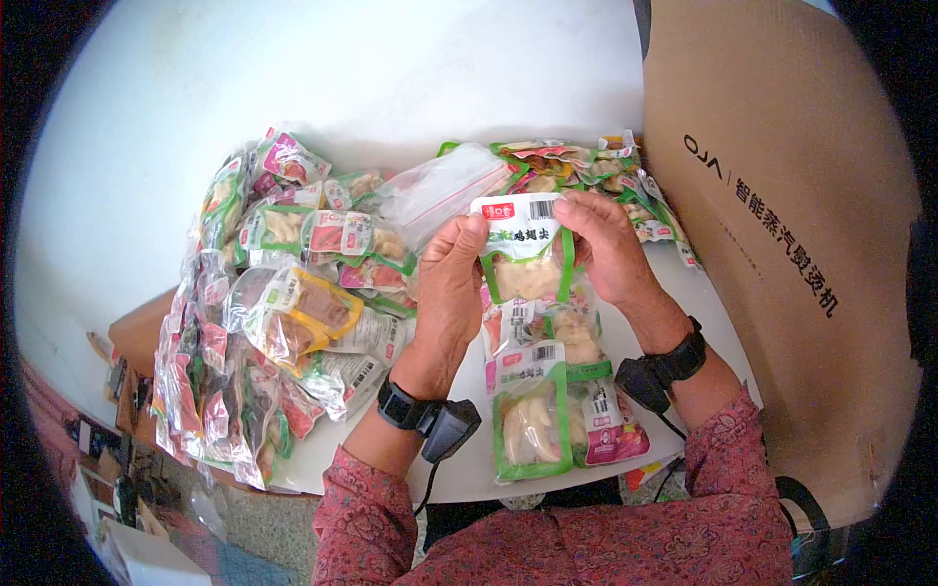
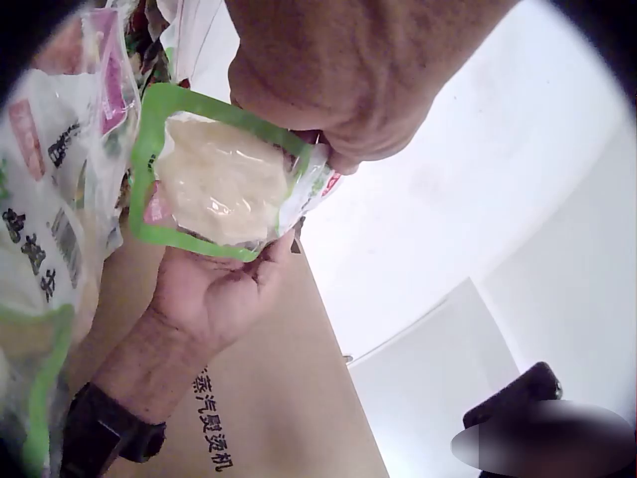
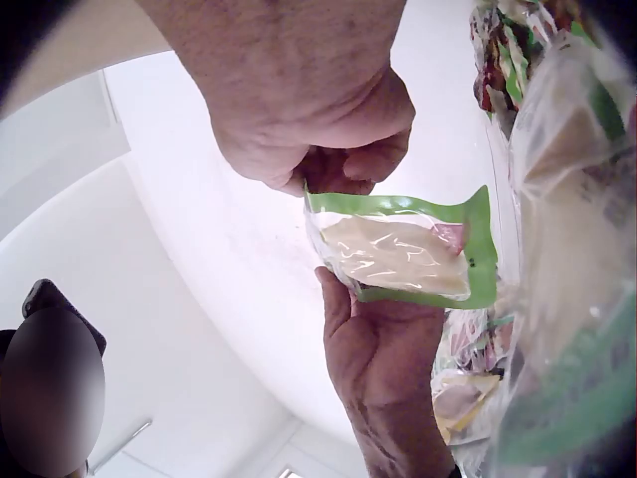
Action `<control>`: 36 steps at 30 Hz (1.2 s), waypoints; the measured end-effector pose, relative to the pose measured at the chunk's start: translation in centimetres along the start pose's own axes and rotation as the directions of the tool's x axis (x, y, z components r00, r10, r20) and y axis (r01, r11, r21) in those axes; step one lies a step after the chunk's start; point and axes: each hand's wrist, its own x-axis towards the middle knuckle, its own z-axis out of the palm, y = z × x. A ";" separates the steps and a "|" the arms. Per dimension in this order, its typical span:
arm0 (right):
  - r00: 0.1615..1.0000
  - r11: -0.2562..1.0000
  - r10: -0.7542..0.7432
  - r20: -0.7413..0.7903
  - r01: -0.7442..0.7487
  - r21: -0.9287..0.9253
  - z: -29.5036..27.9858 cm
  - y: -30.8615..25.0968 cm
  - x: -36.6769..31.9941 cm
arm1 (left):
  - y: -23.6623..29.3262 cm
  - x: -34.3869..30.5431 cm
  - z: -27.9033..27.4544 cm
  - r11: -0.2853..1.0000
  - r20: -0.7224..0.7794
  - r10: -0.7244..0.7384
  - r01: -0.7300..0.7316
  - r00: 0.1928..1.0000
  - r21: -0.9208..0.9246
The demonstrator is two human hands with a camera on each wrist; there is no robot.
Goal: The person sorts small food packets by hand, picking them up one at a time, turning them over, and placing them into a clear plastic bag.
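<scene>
A sealed food packet (image 1: 529,273) with a green border, a white printed top and a clear window showing pale pieces is held up over the table. My left hand (image 1: 452,283) pinches its upper left edge, thumb on the front. At the upper right corner, beside the barcode, my right hand (image 1: 608,252) pinches it too. The left wrist view shows the packet's window side (image 2: 221,181) between both hands; the right wrist view has it (image 3: 398,257) from the other side. Just below lie more packets, the nearest a green-bordered packet (image 1: 531,420) on the table.
A large heap of mixed packets (image 1: 283,332) covers the left side, with a yellow-bordered packet (image 1: 311,311) on it. Behind my hands lie a clear zip bag (image 1: 440,190) and another packet pile (image 1: 625,186). A tall cardboard box (image 1: 782,195) stands along the right.
</scene>
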 end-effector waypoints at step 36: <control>0.969 0.959 -0.228 0.099 0.241 -0.149 1.2 -0.2 -0.1 | -2.4 -0.1 -1.8 0.735 0.478 -0.373 0.568 0.795 -0.371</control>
